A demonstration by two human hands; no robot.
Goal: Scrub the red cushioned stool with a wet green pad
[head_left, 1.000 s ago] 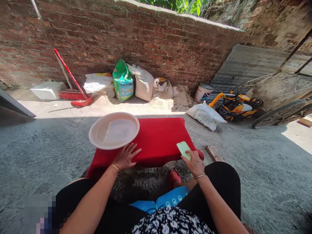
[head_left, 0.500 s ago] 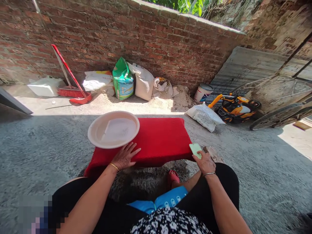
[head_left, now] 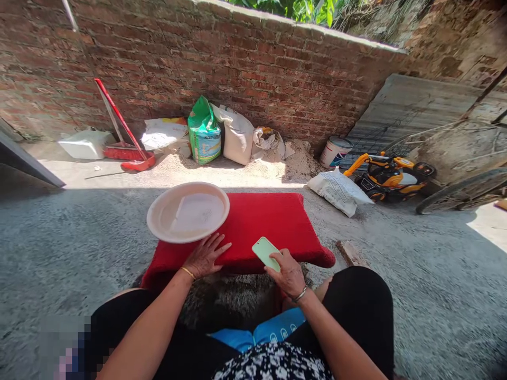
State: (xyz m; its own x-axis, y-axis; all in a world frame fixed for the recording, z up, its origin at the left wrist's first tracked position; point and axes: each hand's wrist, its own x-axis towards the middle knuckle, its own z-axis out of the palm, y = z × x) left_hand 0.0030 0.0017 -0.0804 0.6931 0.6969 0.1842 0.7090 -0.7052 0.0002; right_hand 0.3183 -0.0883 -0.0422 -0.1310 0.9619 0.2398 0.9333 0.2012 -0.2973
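Observation:
A light green smartphone [head_left: 264,252] is gripped in my right hand [head_left: 288,272], held over the front edge of the red cloth [head_left: 265,219]. My left hand [head_left: 204,257] lies on the same cloth with its fingers spread, just in front of a pale plastic basin [head_left: 188,212]. Its fingertips reach close to the basin's rim; I cannot tell if they touch it. The basin stands on the left part of the cloth-covered surface, and a bright patch shows on its bottom.
Along the brick wall [head_left: 170,58] are a red dustpan [head_left: 138,162], a green bag [head_left: 204,134], a beige sack [head_left: 238,136] and a bucket [head_left: 336,152]. A white sack [head_left: 341,191] and a toy excavator [head_left: 390,177] are at right. A brick [head_left: 352,253] lies near my right knee.
My right hand has moved left with the smartphone, from the cloth's right corner to the middle of its front edge. My left hand and the basin have stayed in place.

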